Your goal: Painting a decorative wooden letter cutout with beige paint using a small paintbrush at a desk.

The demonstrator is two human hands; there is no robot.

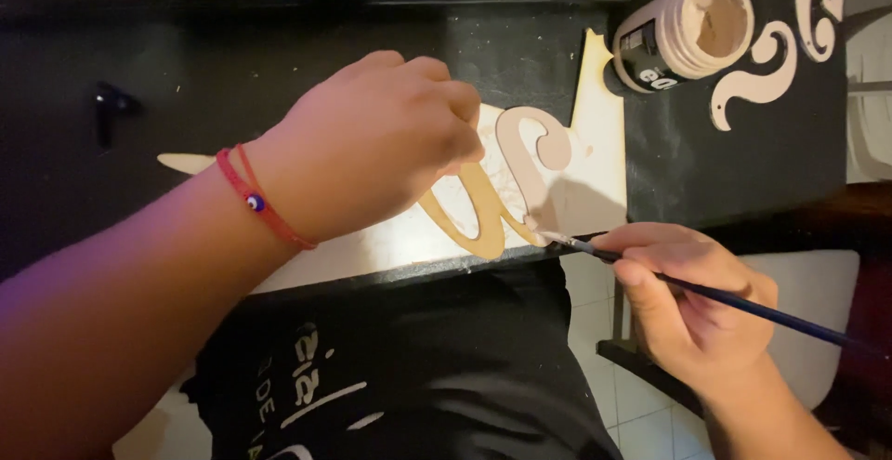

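Step in hand: painting the lower edge of the flat, curly wooden letter cut-out (506, 181), judged from the brush tip resting on it.
Left hand (372, 144): curled into a loose fist, knuckles up, pressing down on the upper part of the cut-out to pin it; the fingers are folded under and I cannot tell exactly how they touch the wood. A red cord bracelet with a small blue bead (255, 198) sits on the wrist.
Right hand (692, 297): fingers (641, 283) pressed together, pinching the thin dark-handled paintbrush (706, 293) near its ferrule, pencil-style.
Brush tip: touching the bottom curve of the cut-out, just beside the front edge of the black surface (279, 60).
Cut-out position: lying flat on a pale sheet (599, 163), directly under the left fist and just left of the right fingertips, the painted pinkish part above, the bare tan part below.
Doing it well: short light strokes along the curve, a firm hold-down, little paint on the bristles so none runs over the edge.
Paint: an open pale-beige jar with a black label (688, 32) lies tilted behind, well apart from both hands.
Nearby: a finished pale swirl cut-out (762, 70) beside the jar.
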